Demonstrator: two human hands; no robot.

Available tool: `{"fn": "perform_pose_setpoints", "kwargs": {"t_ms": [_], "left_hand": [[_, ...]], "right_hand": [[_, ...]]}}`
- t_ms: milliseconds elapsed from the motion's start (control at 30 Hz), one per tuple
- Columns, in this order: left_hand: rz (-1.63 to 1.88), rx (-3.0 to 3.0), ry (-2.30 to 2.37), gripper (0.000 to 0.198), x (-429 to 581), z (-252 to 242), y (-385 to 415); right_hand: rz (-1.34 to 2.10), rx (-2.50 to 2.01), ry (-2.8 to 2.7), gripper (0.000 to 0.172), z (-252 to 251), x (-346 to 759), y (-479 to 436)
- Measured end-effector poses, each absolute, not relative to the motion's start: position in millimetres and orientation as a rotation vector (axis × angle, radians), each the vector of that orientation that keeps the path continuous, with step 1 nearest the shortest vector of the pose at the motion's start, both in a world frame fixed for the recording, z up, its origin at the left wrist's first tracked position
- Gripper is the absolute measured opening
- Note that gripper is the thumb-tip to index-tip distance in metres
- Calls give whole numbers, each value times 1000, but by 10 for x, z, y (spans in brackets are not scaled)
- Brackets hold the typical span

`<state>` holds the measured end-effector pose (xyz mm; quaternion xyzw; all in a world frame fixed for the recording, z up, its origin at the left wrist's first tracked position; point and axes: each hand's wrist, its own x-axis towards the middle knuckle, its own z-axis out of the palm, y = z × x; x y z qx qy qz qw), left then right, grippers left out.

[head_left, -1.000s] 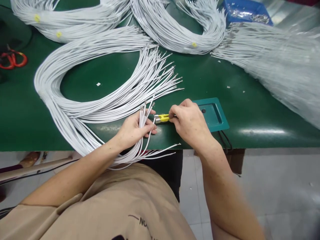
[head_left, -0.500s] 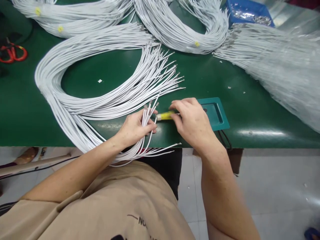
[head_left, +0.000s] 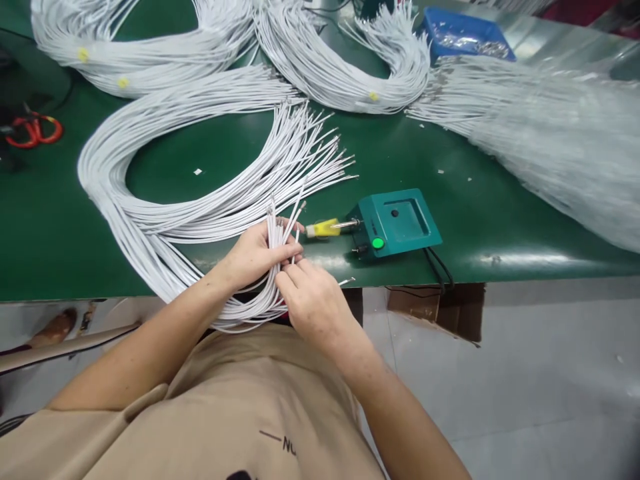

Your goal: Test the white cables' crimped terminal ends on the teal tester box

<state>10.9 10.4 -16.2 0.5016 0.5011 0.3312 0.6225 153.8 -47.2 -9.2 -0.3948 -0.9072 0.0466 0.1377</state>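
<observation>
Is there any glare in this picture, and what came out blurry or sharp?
Head view: pale glare on the green table, near its front edge; the yellow piece beside the teal box is smeared, perhaps by motion; the red-handled tool at far left looks soft; the left hand and right hand look fairly crisp.

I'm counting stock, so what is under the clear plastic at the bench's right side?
Under the clear plastic lie white wires, with their left ends sticking out uncovered. Farther right the plastic blurs single wires, and the green bench beneath them is hidden.
</observation>
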Motion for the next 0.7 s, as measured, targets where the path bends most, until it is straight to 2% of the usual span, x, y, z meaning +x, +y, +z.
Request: {"fn": "perform_pose_setpoints", "kwargs": {"t_ms": [167, 267, 467, 567, 700], "left_hand": [[819, 1094, 1134, 34, 86, -171, 47], [835, 1236, 1185, 34, 71, -163, -3], [842, 1311, 1226, 38, 99, -59, -124], [899, 1235, 1211, 38, 120, -28, -137], [1046, 1181, 1136, 29, 150, -32, -88]], "right_hand": [[401, -1553, -2618, 16, 100, 1585, -564], [604, -1763, -2288, 19, 232, 1679, -438], [947, -1445, -1421, 22, 215, 1721, -64], [1112, -1324, -1229, 19, 164, 1671, -46], [1207, -1227, -1185, 14, 174, 1631, -107]]}}
